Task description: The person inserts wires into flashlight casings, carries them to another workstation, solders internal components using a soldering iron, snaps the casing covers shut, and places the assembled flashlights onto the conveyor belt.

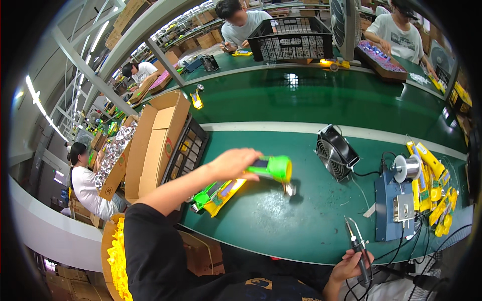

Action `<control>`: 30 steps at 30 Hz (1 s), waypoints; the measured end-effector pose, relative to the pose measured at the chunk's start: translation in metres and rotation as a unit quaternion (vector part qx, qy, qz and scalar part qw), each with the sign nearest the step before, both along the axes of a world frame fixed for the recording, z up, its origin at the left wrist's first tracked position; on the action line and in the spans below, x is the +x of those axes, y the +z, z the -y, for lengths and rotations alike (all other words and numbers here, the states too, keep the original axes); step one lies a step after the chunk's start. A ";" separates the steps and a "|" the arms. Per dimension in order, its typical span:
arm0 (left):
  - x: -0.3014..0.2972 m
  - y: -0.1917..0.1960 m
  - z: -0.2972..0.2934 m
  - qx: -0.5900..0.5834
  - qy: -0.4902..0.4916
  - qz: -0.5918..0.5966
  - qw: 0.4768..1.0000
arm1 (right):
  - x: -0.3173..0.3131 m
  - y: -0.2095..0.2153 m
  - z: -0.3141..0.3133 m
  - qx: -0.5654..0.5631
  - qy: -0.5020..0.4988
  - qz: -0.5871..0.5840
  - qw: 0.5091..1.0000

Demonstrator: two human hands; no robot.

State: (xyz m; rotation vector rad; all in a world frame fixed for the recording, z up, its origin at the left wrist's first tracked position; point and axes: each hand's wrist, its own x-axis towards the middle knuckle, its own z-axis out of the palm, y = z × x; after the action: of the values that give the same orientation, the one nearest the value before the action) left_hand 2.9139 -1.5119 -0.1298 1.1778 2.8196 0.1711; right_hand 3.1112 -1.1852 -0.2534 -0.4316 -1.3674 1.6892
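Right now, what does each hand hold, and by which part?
Left hand: green torch, by its rear body. Right hand: soldering iron, by its handle.

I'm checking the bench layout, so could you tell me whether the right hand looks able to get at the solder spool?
Probably yes: the right hand holds a soldering iron near the table edge, and the solder spool stands just beyond on the blue stand, nothing between.

The left arm stretches out toward one o'clock, its hand [236, 163] closed in a grip, knuckles up. The right hand [351, 263] sits low at five o'clock, fingers curled shut, wrist bent.
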 end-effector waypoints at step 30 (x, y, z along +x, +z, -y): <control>-0.007 0.059 0.022 -0.131 0.217 0.006 0.967 | -0.001 0.001 0.004 0.116 0.006 0.028 0.993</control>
State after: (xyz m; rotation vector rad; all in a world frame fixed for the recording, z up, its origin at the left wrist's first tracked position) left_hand 2.9070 -1.5342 -0.0711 0.4978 2.9295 -0.1662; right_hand 3.1105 -1.1895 -0.2522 -0.3403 -1.5896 1.5135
